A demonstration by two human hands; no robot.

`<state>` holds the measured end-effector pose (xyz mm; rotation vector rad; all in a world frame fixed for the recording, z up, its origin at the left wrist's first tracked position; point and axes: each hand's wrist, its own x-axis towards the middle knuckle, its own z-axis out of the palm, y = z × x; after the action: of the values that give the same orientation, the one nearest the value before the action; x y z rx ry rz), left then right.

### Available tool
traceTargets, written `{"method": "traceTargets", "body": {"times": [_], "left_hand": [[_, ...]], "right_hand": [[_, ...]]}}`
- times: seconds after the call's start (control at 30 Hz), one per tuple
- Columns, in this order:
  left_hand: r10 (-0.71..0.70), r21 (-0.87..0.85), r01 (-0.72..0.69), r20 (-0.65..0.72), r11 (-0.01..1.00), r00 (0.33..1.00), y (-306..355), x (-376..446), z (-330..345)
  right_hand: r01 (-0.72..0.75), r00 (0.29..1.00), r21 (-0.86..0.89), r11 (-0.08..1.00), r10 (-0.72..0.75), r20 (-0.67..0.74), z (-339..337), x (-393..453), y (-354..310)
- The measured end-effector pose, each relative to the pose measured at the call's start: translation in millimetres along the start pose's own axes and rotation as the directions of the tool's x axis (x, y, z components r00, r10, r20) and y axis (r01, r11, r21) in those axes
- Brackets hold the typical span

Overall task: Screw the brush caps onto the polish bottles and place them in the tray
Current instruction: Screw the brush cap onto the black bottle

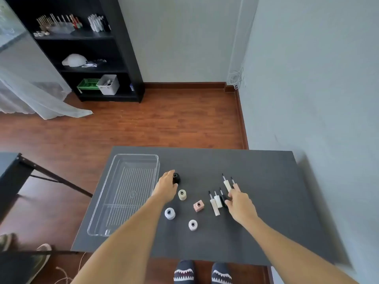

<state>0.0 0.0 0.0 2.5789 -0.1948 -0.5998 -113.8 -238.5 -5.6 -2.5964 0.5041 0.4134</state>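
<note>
Head view, looking down: the left hand (165, 186) has its fingers curled round the black polish bottle (176, 178), which stands upright and uncapped on the dark grey table (256, 232), just right of the clear plastic tray (158, 160). The right hand (240, 204) reaches into the group of brush caps; its fingertips touch the black brush cap (223, 198), but whether they pinch it or only rest on it cannot be told.

Beside that cap lie a white brush cap (218, 201) and a longer cream brush cap (214, 207), all with brushes pointing away from the person. Beyond the right fingers lie another cream brush cap (227, 185) and a pink brush cap (235, 186), partly hidden by the fingers.

Four more open bottles stand between the arms: a cream bottle (182, 194) close to the left wrist, a pink square bottle (198, 205), a pale blue bottle (170, 213) and a white bottle (193, 225). The tray lies at the table's left side with nothing in it.

Past the table are a wooden floor (164, 124) and a black shelf unit (114, 48) against the wall. Patterned slippers (203, 272) show at the table's near edge.
</note>
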Motion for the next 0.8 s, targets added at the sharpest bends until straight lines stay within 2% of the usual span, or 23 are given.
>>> {"method": "traceTargets", "body": {"times": [0.3,0.5,0.63,0.73,0.8], "left_hand": [[-0.069,-0.069,0.063,-0.085,0.996,0.994,-3.9,16.2,11.9],[-0.109,-0.131,0.096,-0.098,0.987,0.989,-3.5,20.9,11.9],[-0.123,-0.211,0.099,-0.106,0.973,0.987,0.4,17.1,-0.2],[-0.099,-0.305,0.053,-0.138,0.951,0.985,12.2,10.9,-20.1],[-0.065,-0.363,-0.007,-0.186,0.932,0.98,23.3,5.8,-35.7]], "right_hand": [[-0.097,0.995,-0.025,0.995,0.098,0.023,11.1,-0.1,-4.1],[-0.081,0.997,0.016,0.997,0.081,-0.01,11.0,2.1,-8.8],[-0.056,0.993,0.267,0.962,0.082,-0.09,-3.1,2.1,-13.7],[-0.04,0.986,0.543,0.839,0.121,-0.114,-29.9,-2.1,-20.8],[0.015,0.984,0.63,0.776,0.099,-0.146,-53.4,-6.0,-27.8]]}}
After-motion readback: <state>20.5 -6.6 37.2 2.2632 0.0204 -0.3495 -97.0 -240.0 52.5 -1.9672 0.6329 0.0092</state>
